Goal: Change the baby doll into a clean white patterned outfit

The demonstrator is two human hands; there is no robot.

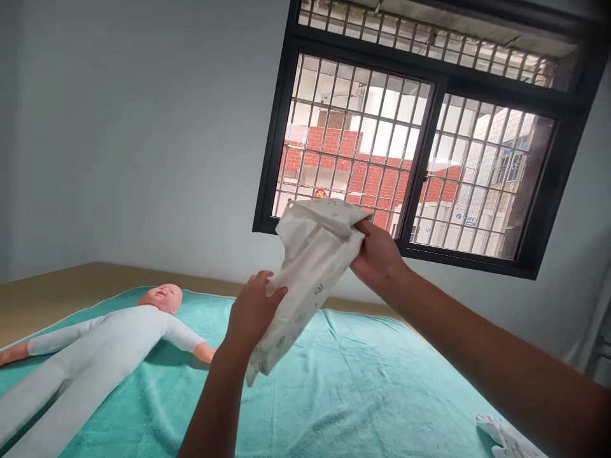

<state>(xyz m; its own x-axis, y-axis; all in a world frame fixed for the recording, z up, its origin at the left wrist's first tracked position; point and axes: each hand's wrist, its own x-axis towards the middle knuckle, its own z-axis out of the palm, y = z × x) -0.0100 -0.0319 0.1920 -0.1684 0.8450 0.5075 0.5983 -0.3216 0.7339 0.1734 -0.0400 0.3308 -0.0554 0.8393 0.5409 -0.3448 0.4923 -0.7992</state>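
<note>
I hold a small white printed baby garment (pixel 308 273) up in the air above a teal towel (pixel 334 388). My left hand (pixel 252 312) is closed on its lower middle part. My right hand (pixel 377 254) pinches its upper right edge. The cloth hangs down between the two hands, its bottom end near my left wrist. A baby doll (pixel 105 343) in a pale one-piece lies on its back on the towel at the left, arms spread, head towards the wall.
The towel covers a tan mattress (pixel 57 292) against a grey wall. A barred black-framed window (pixel 410 159) is behind my hands. Another white cloth (pixel 506 439) lies at the towel's lower right edge.
</note>
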